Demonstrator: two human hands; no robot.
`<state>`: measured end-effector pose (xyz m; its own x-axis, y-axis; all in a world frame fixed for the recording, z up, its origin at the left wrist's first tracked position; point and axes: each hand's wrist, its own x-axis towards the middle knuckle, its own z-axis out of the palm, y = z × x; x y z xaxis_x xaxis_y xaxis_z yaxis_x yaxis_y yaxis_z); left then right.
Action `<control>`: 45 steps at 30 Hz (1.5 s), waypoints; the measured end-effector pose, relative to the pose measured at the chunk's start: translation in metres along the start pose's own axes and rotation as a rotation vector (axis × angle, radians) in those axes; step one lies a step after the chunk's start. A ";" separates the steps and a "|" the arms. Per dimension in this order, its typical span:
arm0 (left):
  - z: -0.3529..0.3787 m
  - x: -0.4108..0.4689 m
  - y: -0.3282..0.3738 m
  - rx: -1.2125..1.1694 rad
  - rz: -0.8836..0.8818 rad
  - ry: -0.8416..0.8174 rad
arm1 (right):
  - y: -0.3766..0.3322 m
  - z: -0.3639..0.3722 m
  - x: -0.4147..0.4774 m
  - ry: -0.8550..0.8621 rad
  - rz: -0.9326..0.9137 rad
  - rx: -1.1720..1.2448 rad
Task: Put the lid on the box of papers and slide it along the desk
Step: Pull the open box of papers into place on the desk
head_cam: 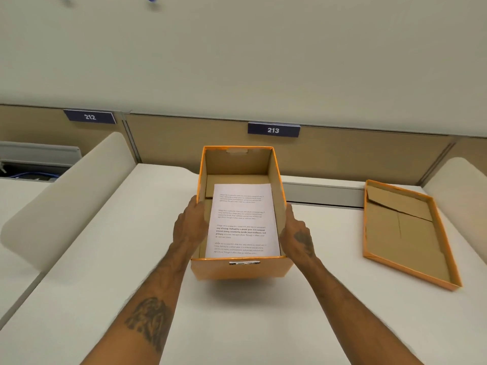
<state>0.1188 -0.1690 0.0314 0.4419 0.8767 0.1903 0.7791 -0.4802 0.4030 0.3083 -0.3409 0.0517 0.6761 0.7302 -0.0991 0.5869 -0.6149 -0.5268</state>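
Observation:
An orange cardboard box (241, 270) stands open on the white desk in front of me, its long side running away from me. Printed white papers (242, 222) lie flat on its bottom. My left hand (188, 227) presses flat against the box's left wall and my right hand (297, 233) against its right wall, so both hold the box between them. The orange lid (405, 233) lies upside down on the desk to the right, brown inside facing up, apart from the box.
The white desk (105, 259) is bounded by rounded cream dividers at left (66, 196) and right (463, 180). A tan partition with signs 212 (89, 117) and 213 (273, 130) runs along the back. A grey cable slot (324, 193) lies behind the box.

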 end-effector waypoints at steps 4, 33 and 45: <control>0.013 -0.037 0.032 0.001 0.000 -0.026 | 0.038 -0.017 -0.031 -0.001 0.027 -0.018; 0.045 -0.111 0.035 0.014 0.060 -0.168 | 0.102 0.025 -0.097 0.046 0.223 -0.080; 0.047 -0.096 0.042 -0.091 0.000 -0.162 | 0.110 0.014 -0.086 0.057 0.177 -0.099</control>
<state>0.1301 -0.2750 -0.0124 0.5131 0.8571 0.0467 0.7390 -0.4688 0.4839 0.3083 -0.4667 -0.0099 0.7951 0.5917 -0.1332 0.4957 -0.7605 -0.4194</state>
